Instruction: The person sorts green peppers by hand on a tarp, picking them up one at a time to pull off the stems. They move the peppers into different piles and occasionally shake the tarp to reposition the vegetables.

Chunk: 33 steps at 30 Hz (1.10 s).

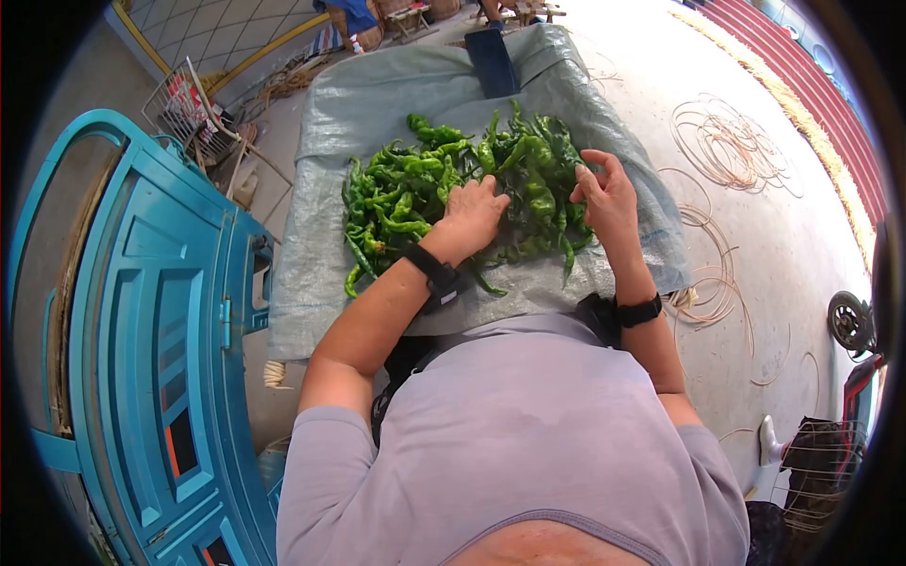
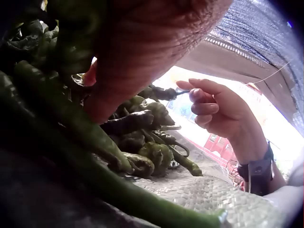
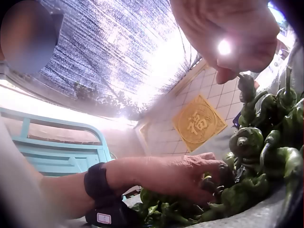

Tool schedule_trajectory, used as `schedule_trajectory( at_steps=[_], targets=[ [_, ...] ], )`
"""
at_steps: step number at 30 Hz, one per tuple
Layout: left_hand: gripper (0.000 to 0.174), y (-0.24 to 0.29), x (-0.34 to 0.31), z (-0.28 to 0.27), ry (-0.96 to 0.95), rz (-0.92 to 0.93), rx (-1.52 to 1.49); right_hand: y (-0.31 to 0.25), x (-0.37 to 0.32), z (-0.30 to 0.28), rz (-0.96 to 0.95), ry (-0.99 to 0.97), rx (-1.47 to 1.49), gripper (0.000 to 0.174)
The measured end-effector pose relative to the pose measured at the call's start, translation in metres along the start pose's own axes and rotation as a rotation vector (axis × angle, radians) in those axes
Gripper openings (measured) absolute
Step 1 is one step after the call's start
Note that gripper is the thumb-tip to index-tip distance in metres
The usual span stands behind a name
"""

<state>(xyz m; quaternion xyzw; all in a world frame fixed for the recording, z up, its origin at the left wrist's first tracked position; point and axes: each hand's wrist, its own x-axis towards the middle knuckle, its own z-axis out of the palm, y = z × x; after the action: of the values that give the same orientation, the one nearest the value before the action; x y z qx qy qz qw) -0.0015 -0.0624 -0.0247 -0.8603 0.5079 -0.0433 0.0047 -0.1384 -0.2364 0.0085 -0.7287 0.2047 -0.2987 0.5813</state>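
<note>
A heap of green peppers [image 1: 406,189] lies on a grey woven sheet [image 1: 330,123]. The left hand [image 1: 472,215] reaches into the middle of the heap, its fingers bent down among the peppers; in the right wrist view that hand [image 3: 178,178] has its fingertips partly hidden by them. At the heap's right side is the right hand [image 1: 609,200]. In the left wrist view the right hand [image 2: 223,107] pinches the stem of a dark green pepper [image 2: 162,93] between thumb and finger. Whether the left fingers grip a pepper is hidden.
A dark blue flat object [image 1: 493,62] lies at the sheet's far edge. To the left stands a blue metal gate-like frame [image 1: 170,330], with a wire basket [image 1: 189,113] beyond it. Coils of thin cane [image 1: 727,141] lie on the ground at right.
</note>
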Motion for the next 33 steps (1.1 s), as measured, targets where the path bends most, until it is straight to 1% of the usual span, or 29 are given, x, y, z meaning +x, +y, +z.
schedule_trajectory(
  at_steps=[3,5,9,11,12,15,18,21,24,27,30,33],
  targets=[
    [0.036,-0.005,-0.001,0.004,0.077,0.062,-0.005,0.001,0.0,-0.002,-0.02,0.009,0.041,0.027],
    [0.034,-0.006,0.0,0.005,0.049,0.086,0.011,-0.002,-0.001,-0.002,-0.022,0.029,0.07,0.023],
    [0.032,-0.004,0.003,-0.001,-0.062,0.077,0.027,0.0,-0.005,0.001,-0.079,-0.069,0.136,0.017],
    [0.032,-0.004,0.001,-0.001,-0.018,0.057,0.056,0.0,-0.009,0.005,-0.077,-0.125,0.112,0.015],
    [0.032,-0.004,0.0,0.0,0.003,0.047,0.071,-0.002,-0.012,0.006,-0.078,-0.153,0.094,0.013],
    [0.029,-0.003,-0.003,-0.009,-0.049,0.034,0.075,0.008,-0.012,0.011,-0.091,-0.22,0.037,0.014],
    [0.029,-0.004,-0.007,-0.019,-0.127,0.036,-0.046,0.005,-0.014,0.012,-0.105,-0.252,-0.106,0.014],
    [0.034,-0.012,-0.01,-0.019,-0.102,-0.003,-0.207,0.0,-0.019,0.014,-0.055,-0.319,-0.176,0.015],
    [0.038,-0.009,-0.013,-0.024,-0.097,-0.069,-0.205,-0.005,-0.022,0.017,-0.131,-0.377,-0.393,0.016],
    [0.038,-0.007,-0.015,-0.025,-0.085,-0.085,-0.179,0.005,-0.021,0.019,-0.235,-0.408,-0.496,0.017],
    [0.033,-0.012,-0.014,-0.025,-0.043,-0.06,-0.261,-0.003,-0.024,0.017,-0.175,-0.462,-0.487,0.018],
    [0.028,-0.017,-0.018,-0.029,0.046,-0.069,-0.417,0.001,-0.023,0.017,-0.197,-0.485,-0.533,0.022]
  ],
)
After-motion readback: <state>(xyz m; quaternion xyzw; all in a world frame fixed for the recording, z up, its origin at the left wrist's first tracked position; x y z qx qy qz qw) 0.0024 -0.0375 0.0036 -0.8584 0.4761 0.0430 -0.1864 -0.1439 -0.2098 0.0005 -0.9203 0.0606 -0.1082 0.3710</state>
